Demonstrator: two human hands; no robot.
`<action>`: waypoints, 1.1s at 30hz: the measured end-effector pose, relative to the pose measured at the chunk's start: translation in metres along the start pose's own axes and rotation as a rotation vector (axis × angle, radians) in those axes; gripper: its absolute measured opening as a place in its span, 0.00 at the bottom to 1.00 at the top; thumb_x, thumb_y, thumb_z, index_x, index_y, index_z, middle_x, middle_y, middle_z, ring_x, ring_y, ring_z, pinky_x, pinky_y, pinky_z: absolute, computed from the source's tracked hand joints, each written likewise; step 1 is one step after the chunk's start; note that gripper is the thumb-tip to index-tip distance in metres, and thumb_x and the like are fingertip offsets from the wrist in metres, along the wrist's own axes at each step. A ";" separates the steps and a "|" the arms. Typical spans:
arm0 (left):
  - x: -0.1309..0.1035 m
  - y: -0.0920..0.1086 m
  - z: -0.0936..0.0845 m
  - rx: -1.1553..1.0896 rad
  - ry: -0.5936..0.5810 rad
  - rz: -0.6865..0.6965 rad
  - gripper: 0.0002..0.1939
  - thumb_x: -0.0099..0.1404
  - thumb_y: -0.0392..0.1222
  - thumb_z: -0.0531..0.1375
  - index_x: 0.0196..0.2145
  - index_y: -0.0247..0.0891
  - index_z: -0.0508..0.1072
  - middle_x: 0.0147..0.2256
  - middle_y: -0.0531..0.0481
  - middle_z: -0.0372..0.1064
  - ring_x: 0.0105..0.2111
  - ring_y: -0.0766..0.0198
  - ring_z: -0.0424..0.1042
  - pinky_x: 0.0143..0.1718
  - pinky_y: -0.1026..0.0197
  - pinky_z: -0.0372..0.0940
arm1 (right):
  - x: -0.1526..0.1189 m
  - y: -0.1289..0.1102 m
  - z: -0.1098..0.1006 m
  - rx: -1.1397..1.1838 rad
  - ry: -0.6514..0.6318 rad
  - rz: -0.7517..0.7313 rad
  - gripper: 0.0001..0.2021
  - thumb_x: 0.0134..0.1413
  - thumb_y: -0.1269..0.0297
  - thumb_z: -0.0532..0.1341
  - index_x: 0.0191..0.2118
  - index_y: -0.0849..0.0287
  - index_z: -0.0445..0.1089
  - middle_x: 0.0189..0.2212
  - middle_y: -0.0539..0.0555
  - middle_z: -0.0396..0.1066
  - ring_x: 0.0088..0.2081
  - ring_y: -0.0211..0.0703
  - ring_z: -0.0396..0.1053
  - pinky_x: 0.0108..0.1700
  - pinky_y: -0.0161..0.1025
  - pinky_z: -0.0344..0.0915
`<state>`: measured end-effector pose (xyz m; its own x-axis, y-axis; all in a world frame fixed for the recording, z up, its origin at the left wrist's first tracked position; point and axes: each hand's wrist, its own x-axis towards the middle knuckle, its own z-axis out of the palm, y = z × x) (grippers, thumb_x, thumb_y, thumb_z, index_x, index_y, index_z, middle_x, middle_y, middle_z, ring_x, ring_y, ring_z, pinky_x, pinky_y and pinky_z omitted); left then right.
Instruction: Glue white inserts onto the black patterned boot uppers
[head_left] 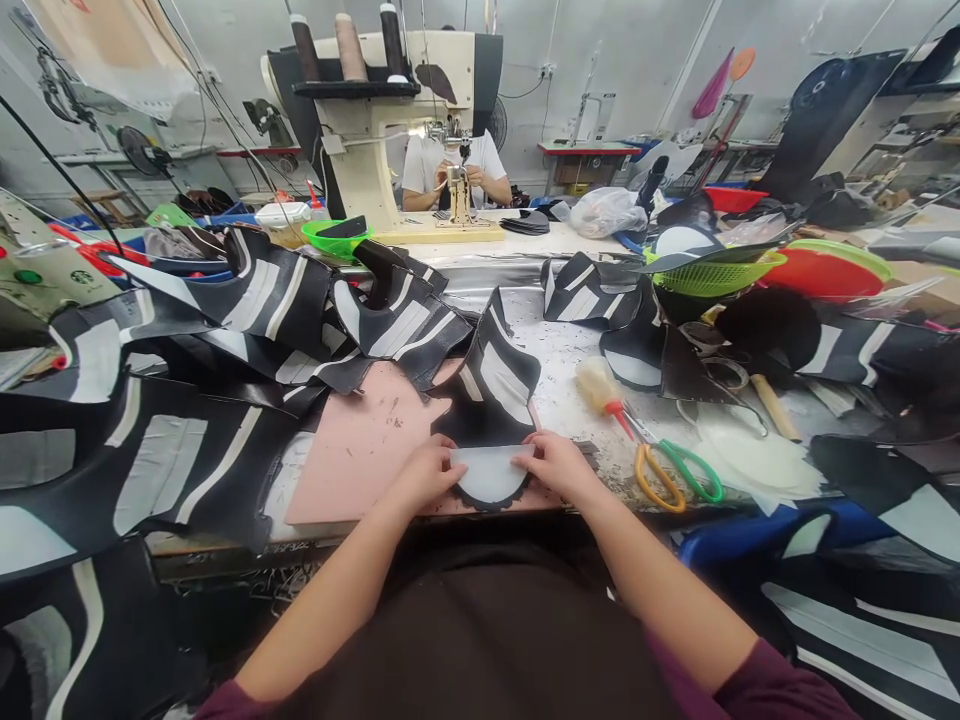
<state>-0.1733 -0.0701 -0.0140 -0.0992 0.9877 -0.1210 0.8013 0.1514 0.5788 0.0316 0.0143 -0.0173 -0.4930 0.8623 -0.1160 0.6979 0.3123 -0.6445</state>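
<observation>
A white half-round piece (489, 474) lies on the rounded front end of a black shoe upper (486, 420), over the pink board (352, 450). My left hand (435, 474) pinches the left corner of the white piece, thumb on top. At its right corner my right hand (555, 464) does the same. The fingers under the edge are partly hidden. The black upper stretches away from me, with white strips on it.
Black uppers with white strips (172, 450) are heaped at the left. Scissors (679, 472), a glue bottle (604, 390) and thin white pieces (757, 455) lie at the right. Behind stands a sewing machine (367, 160), with a person (491, 165) beyond it.
</observation>
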 end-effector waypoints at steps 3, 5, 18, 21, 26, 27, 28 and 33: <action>-0.001 0.005 0.000 0.095 -0.013 0.025 0.09 0.57 0.35 0.58 0.19 0.35 0.69 0.38 0.49 0.67 0.33 0.65 0.69 0.35 0.63 0.65 | 0.000 0.000 0.002 -0.064 0.008 -0.025 0.05 0.47 0.62 0.62 0.27 0.58 0.69 0.30 0.51 0.70 0.32 0.41 0.68 0.34 0.35 0.60; -0.003 0.011 -0.001 0.171 -0.014 0.045 0.09 0.57 0.35 0.58 0.20 0.34 0.70 0.39 0.47 0.68 0.34 0.62 0.69 0.36 0.61 0.66 | -0.001 -0.002 0.003 -0.153 0.024 -0.050 0.07 0.48 0.62 0.61 0.25 0.58 0.68 0.32 0.51 0.69 0.32 0.41 0.68 0.33 0.35 0.60; -0.021 0.020 0.015 0.460 -0.258 0.423 0.27 0.64 0.38 0.51 0.59 0.27 0.53 0.60 0.38 0.50 0.60 0.52 0.49 0.60 0.50 0.50 | -0.031 0.000 0.050 -0.371 0.066 -0.559 0.23 0.55 0.67 0.52 0.56 0.69 0.59 0.57 0.65 0.57 0.59 0.56 0.54 0.57 0.54 0.54; -0.024 0.018 0.015 0.401 -0.249 0.415 0.35 0.63 0.53 0.52 0.61 0.29 0.50 0.61 0.39 0.44 0.61 0.50 0.44 0.60 0.47 0.47 | -0.019 -0.006 0.027 -0.143 -0.111 -0.390 0.24 0.51 0.63 0.56 0.55 0.63 0.63 0.55 0.60 0.62 0.57 0.53 0.58 0.57 0.49 0.57; -0.040 -0.028 -0.008 0.316 -0.124 0.453 0.20 0.66 0.47 0.46 0.49 0.38 0.68 0.53 0.45 0.63 0.56 0.57 0.59 0.58 0.51 0.53 | 0.027 0.020 -0.057 -0.045 0.201 -0.019 0.21 0.56 0.61 0.49 0.51 0.65 0.65 0.48 0.63 0.68 0.48 0.50 0.67 0.49 0.45 0.63; -0.045 -0.042 -0.017 0.308 -0.034 0.404 0.18 0.66 0.45 0.44 0.44 0.40 0.70 0.50 0.46 0.68 0.53 0.58 0.62 0.57 0.50 0.54 | 0.036 0.031 -0.071 -0.073 0.289 0.054 0.22 0.55 0.60 0.49 0.52 0.68 0.63 0.50 0.67 0.65 0.49 0.54 0.65 0.50 0.49 0.61; -0.050 -0.056 -0.027 0.316 0.070 0.345 0.18 0.66 0.44 0.43 0.41 0.41 0.71 0.46 0.47 0.70 0.50 0.56 0.65 0.55 0.47 0.56 | 0.045 0.043 -0.083 -0.101 0.345 0.130 0.24 0.54 0.58 0.52 0.52 0.70 0.62 0.51 0.70 0.63 0.51 0.58 0.63 0.50 0.52 0.59; -0.071 -0.061 -0.050 0.443 0.592 0.229 0.14 0.65 0.45 0.47 0.35 0.43 0.71 0.37 0.48 0.73 0.42 0.54 0.70 0.48 0.47 0.63 | 0.084 0.088 -0.103 0.007 0.306 0.475 0.28 0.34 0.49 0.66 0.40 0.66 0.69 0.43 0.71 0.68 0.48 0.68 0.63 0.46 0.56 0.58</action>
<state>-0.2445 -0.1476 0.0001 -0.1014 0.8678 0.4865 0.9888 0.0339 0.1456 0.1050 0.1551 -0.0057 0.0484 0.9842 -0.1705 0.8024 -0.1400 -0.5802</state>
